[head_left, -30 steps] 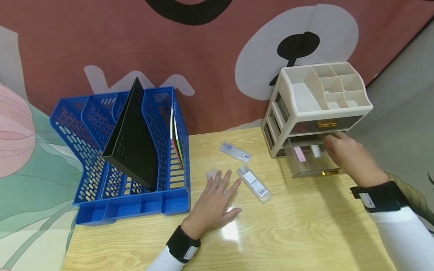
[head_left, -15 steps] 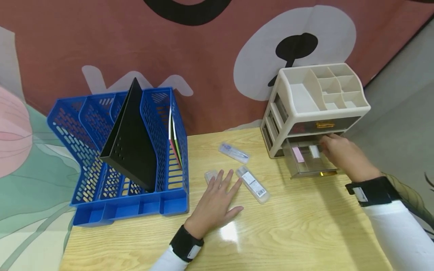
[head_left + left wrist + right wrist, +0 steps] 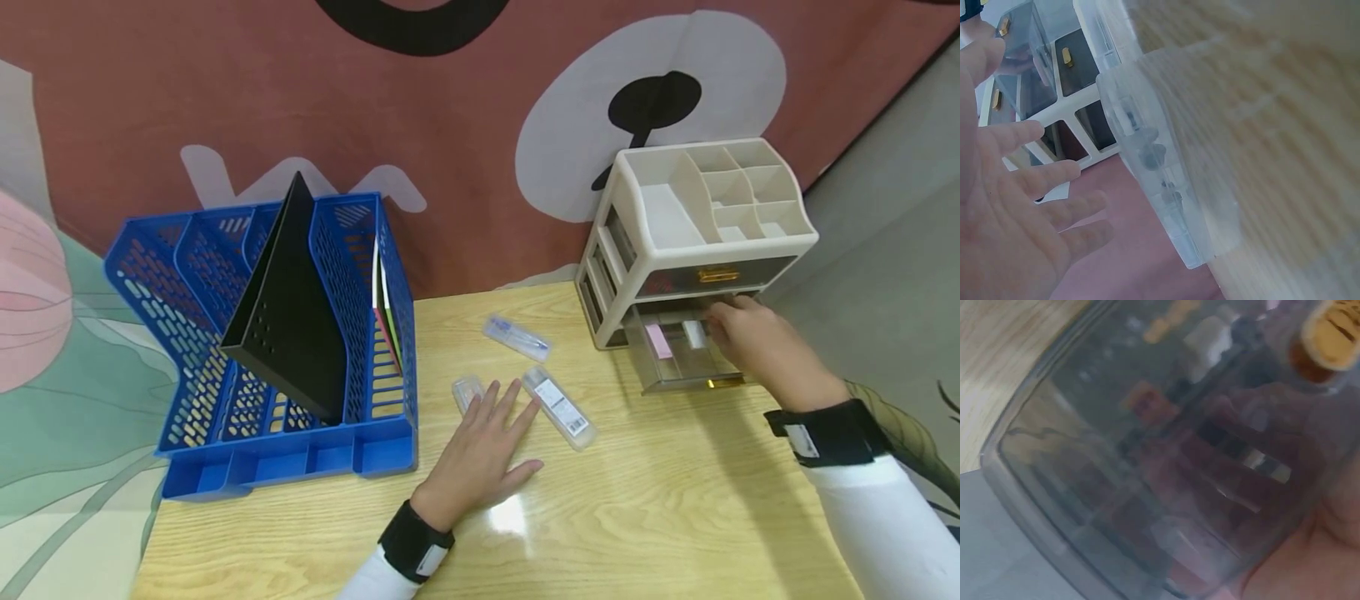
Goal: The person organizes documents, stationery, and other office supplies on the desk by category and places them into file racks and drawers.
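Observation:
My left hand point(image 3: 476, 462) has its fingers straight and spread above the table, near a small clear case point(image 3: 467, 392) it partly covers. In the left wrist view small dark items show inside a clear case point(image 3: 1160, 162). A long clear case with a white label point(image 3: 560, 408) lies by its fingertips, and a clear case with blue items point(image 3: 517, 337) lies behind. My right hand point(image 3: 772, 346) reaches into the pulled-out transparent drawer point(image 3: 678, 375). Its fingers show only blurred through the drawer point(image 3: 1054, 506) in the right wrist view; whether they hold anything is unclear.
A pink block point(image 3: 659, 342) and a white block point(image 3: 694, 334) lie in the drawer of the white organizer point(image 3: 630, 217). A blue file rack point(image 3: 292, 454) on the left holds a black folder point(image 3: 300, 333) and thin booklets point(image 3: 387, 321). A patterned cloth hangs behind.
The left hand has shifted slightly right and nearer the viewer, baring more of the small case. My right hand stays in the drawer with little visible motion; the view has shifted slightly.

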`<control>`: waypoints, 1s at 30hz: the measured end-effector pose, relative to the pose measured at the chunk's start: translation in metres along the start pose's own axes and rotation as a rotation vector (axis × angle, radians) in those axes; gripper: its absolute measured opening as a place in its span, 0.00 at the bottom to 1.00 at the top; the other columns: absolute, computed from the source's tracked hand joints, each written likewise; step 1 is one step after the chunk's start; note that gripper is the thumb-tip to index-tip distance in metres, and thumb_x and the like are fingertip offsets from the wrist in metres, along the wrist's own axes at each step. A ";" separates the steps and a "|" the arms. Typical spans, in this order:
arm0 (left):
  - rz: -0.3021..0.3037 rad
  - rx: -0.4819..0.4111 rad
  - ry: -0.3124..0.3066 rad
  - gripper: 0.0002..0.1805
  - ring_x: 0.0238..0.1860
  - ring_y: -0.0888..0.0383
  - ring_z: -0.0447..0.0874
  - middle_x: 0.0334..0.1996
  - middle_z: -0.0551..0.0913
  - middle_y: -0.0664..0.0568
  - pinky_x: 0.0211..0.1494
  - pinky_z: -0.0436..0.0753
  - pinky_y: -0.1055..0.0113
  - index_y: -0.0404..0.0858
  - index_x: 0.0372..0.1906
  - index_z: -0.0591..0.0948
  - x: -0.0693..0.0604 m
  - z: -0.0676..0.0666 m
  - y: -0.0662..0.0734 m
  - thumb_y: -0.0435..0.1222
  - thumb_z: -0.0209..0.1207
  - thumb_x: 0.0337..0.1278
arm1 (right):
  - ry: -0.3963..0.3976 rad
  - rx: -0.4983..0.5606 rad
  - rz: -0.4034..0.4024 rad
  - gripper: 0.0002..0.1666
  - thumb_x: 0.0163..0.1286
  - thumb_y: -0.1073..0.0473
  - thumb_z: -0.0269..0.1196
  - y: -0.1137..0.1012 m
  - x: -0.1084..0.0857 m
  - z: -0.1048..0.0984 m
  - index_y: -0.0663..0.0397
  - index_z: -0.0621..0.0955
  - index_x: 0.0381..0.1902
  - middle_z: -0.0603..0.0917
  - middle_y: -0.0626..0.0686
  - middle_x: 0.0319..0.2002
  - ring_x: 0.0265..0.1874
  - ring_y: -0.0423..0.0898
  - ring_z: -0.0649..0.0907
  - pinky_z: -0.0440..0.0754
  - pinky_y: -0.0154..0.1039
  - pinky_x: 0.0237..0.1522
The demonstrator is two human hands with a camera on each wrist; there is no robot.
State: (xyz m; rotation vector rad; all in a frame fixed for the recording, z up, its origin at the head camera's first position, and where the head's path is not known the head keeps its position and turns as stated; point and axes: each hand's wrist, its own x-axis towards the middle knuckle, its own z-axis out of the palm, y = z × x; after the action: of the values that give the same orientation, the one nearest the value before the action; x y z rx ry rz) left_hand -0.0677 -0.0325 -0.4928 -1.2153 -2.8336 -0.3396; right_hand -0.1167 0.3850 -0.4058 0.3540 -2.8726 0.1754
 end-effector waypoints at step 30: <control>-0.102 0.037 0.014 0.41 0.80 0.37 0.57 0.81 0.59 0.40 0.79 0.64 0.40 0.47 0.81 0.63 -0.018 -0.018 -0.015 0.60 0.56 0.71 | 0.296 0.041 -0.281 0.14 0.65 0.65 0.60 -0.068 -0.014 -0.023 0.66 0.83 0.47 0.84 0.63 0.40 0.34 0.61 0.83 0.81 0.57 0.33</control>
State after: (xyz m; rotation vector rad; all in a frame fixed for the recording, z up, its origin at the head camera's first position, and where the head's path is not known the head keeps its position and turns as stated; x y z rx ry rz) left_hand -0.0672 -0.0588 -0.4804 -1.0606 -2.8823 -0.2962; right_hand -0.0809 0.3263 -0.3808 0.6722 -2.4995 0.2150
